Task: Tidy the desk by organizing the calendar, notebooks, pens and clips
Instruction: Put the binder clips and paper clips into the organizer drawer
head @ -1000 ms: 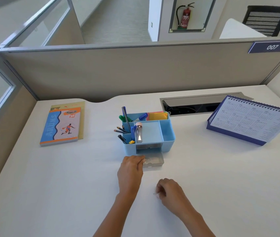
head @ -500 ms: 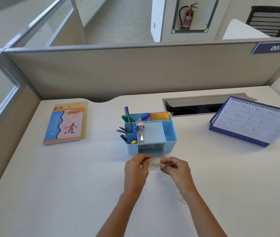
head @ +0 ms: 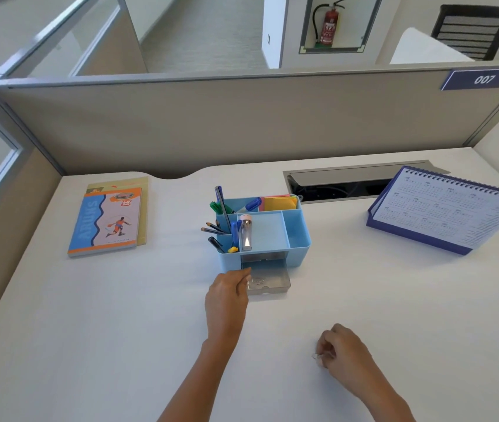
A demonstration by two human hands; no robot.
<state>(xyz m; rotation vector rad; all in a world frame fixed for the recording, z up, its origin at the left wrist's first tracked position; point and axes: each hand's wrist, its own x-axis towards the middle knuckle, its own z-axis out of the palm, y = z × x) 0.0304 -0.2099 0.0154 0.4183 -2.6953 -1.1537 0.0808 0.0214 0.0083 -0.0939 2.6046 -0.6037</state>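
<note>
A light blue desk organizer (head: 297, 239) stands mid-desk with pens and pencils (head: 222, 222) in its left slots. Its clear drawer (head: 272, 280) is pulled out, with a paper clip lying inside. My left hand (head: 227, 296) grips the drawer's left front corner. My right hand (head: 342, 351) rests on the desk nearer to me, fingers pinched on a small wire clip (head: 317, 356). Two stacked notebooks (head: 108, 220) lie at the left. A blue spiral calendar (head: 446, 208) stands at the right.
A grey partition (head: 242, 123) runs along the desk's far edge. An open cable slot (head: 336, 184) sits behind the organizer. Coloured sticky notes (head: 280, 202) fill a rear compartment. White desk surface (head: 120, 330) spreads around my arms.
My right hand drew back from the drawer toward me and to the right, and now pinches a clip on the desk. My left hand stayed at the drawer.
</note>
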